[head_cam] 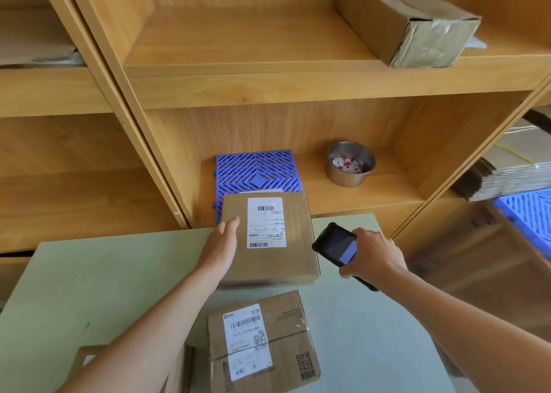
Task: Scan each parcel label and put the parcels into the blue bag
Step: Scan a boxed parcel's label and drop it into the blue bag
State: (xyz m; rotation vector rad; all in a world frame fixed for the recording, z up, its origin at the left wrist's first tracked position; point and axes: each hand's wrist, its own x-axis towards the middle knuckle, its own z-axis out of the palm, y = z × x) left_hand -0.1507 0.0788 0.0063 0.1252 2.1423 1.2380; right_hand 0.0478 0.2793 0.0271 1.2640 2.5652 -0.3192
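Parcels wait on a pale green desk [89, 288] in front of wooden shelving [268, 85], seen from the head camera. The person's left hand [222, 248] lies flat along the left edge of a brown cardboard parcel [295, 261] at the far side of the desk, fingers [231, 224] stretched out and resting on the top face rather than closed around it. A white shipping label [266, 222] with barcodes faces up on that parcel. Just beside the parcel's right edge, the right hand [372, 254] grips a black handheld scanner [338, 248], fingers wrapped round its body, its lit screen tilted up and its head pointing toward the parcel. A second parcel [265, 345], taped and carrying its own white label [247, 342], sits nearer on the desk, apart from both hands. The corner of a third box [89, 360] shows at the lower left, partly hidden by the left forearm. On the lower shelf behind the desk lie a blue plastic grid mat [256, 172] and a metal bowl [350, 164] of small coloured scraps. A worn, taped carton [408, 22] sits on the upper shelf. Flattened cardboard [512, 178] is stacked at the right. No blue bag can be made out from here.
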